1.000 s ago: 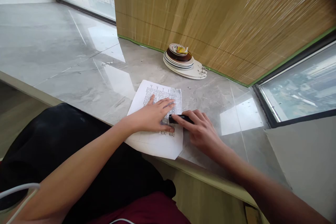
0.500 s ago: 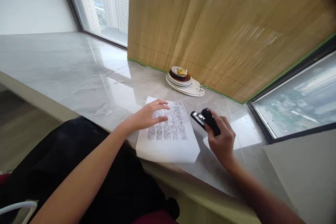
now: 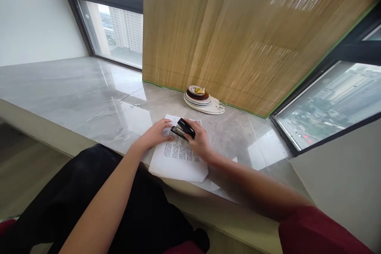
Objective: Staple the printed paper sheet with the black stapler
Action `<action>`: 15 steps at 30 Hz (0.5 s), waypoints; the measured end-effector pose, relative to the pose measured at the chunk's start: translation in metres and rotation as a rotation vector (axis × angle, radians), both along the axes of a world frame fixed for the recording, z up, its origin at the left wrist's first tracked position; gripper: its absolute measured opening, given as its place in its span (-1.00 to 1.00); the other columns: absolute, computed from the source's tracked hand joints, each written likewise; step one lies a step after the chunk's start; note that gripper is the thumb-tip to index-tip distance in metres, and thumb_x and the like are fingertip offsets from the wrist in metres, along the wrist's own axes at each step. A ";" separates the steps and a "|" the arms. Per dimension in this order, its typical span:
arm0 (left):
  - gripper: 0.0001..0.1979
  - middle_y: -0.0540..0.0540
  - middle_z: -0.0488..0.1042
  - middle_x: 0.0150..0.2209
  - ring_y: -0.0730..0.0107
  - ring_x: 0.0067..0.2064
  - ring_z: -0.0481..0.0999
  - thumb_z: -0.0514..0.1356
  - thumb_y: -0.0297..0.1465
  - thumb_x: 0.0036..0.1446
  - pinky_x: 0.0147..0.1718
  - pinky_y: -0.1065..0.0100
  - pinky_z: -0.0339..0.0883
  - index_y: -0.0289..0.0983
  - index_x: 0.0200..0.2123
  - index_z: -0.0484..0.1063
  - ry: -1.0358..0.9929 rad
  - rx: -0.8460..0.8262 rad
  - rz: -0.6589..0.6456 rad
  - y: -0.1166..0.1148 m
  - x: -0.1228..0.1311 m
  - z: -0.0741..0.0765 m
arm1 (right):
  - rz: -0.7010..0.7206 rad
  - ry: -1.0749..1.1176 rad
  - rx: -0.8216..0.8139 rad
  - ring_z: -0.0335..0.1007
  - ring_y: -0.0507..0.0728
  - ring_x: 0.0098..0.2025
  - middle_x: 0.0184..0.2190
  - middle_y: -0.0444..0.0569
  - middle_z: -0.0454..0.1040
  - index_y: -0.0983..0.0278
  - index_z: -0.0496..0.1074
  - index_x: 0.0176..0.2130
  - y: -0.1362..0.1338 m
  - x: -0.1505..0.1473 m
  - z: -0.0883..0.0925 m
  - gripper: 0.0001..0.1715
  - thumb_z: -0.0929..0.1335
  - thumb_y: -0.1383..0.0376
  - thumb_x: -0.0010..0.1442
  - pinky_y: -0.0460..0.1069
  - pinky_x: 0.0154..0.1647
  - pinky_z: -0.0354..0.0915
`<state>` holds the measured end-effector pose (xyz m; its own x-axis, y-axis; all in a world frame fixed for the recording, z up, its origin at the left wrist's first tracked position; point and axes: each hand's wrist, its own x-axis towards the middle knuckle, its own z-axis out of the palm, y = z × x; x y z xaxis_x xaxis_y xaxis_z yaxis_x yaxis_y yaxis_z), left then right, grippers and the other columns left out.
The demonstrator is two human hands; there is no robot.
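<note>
**Grey marble desk (image 3: 89, 99) by the window, stapler on a printed sheet**

Pale stone runs along the glass, and a printed sheet (image 3: 178, 158) lies at its near edge, one corner over the lip. The right hand (image 3: 199, 143) sits over the sheet's upper part, its grip closed around a black stapler (image 3: 183, 129) whose mouth points to the sheet's upper left corner. The left hand (image 3: 157, 133) rests on that corner with a loose, open grip, fingertips just beside the stapler's mouth. Beyond the sheet, well apart, a stack of plates (image 3: 205, 103) stands against a bamboo blind (image 3: 223, 35).

Right hand (image 3: 199, 142) holds stapler (image 3: 183, 128) over paper (image 3: 178, 156).
</note>
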<state>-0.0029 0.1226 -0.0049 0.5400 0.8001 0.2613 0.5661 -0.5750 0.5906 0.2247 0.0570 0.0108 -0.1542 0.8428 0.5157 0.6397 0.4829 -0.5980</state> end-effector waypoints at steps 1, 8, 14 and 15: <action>-0.53 -0.22 0.39 0.26 0.00 0.30 0.38 0.37 -0.25 0.08 0.35 0.09 0.18 -0.25 0.06 0.53 -0.017 0.019 0.035 0.003 -0.003 -0.001 | 0.011 -0.007 -0.010 0.42 0.23 0.04 -0.01 0.02 0.45 0.08 0.36 0.27 0.007 -0.005 -0.006 -0.33 0.36 0.46 0.22 0.16 0.16 0.37; -0.73 -0.20 0.43 0.09 0.07 0.18 0.45 0.14 -0.42 0.20 0.28 0.07 0.25 -0.23 -0.06 0.52 -0.045 0.066 0.266 0.005 -0.008 -0.005 | 0.013 -0.072 -0.034 0.40 0.21 0.04 0.00 0.02 0.43 0.07 0.35 0.27 -0.011 0.022 -0.012 -0.36 0.37 0.42 0.25 0.14 0.17 0.35; -0.73 -0.19 0.38 0.10 0.02 0.14 0.44 0.15 -0.38 0.20 0.24 0.00 0.26 -0.20 -0.05 0.52 0.017 0.056 0.269 0.001 -0.001 -0.002 | -0.170 -0.082 -0.080 0.46 0.23 -0.01 -0.03 0.03 0.49 0.11 0.37 0.26 -0.062 0.105 -0.004 -0.49 0.36 0.17 0.35 0.16 0.06 0.41; -0.73 -0.19 0.38 0.10 0.03 0.13 0.44 0.14 -0.38 0.21 0.24 0.01 0.26 -0.19 -0.05 0.52 0.005 0.058 0.269 0.001 -0.001 -0.002 | -0.188 -0.033 -0.089 0.49 0.21 -0.07 -0.07 0.02 0.51 0.14 0.41 0.22 -0.062 0.118 -0.002 -0.53 0.33 0.11 0.38 0.13 -0.02 0.44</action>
<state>-0.0042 0.1240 -0.0067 0.3117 0.8987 0.3085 0.7062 -0.4363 0.5576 0.3432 -0.0046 0.0086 -0.0051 0.9003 0.4353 0.7338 0.2991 -0.6100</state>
